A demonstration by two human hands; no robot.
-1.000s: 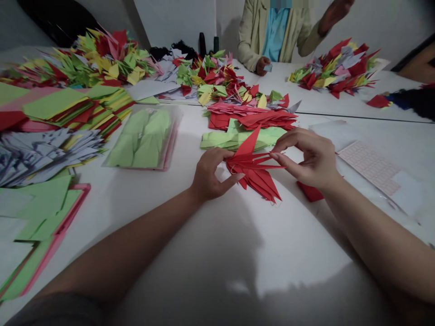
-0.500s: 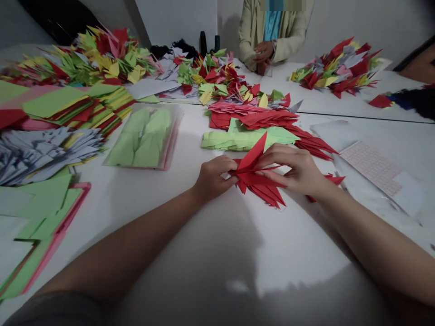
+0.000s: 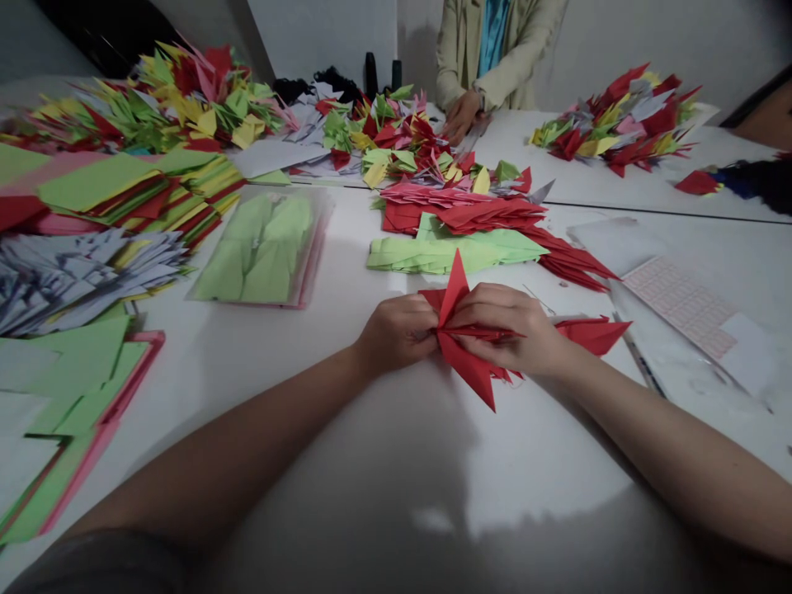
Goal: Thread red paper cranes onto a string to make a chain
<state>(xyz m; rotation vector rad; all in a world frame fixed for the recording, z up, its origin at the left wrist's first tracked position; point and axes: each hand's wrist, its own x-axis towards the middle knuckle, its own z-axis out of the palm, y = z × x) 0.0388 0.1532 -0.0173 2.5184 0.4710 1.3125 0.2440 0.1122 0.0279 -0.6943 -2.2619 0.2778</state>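
Drawn together since the earlier view, the left hand and right hand clamp a bunch of red origami cranes just below a stack of folded green paper.

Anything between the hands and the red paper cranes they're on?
Nothing visible. The left hand and right hand are both directly on the red origami cranes, gripping them from either side. The pale green folded paper stack lies beyond them, not between.
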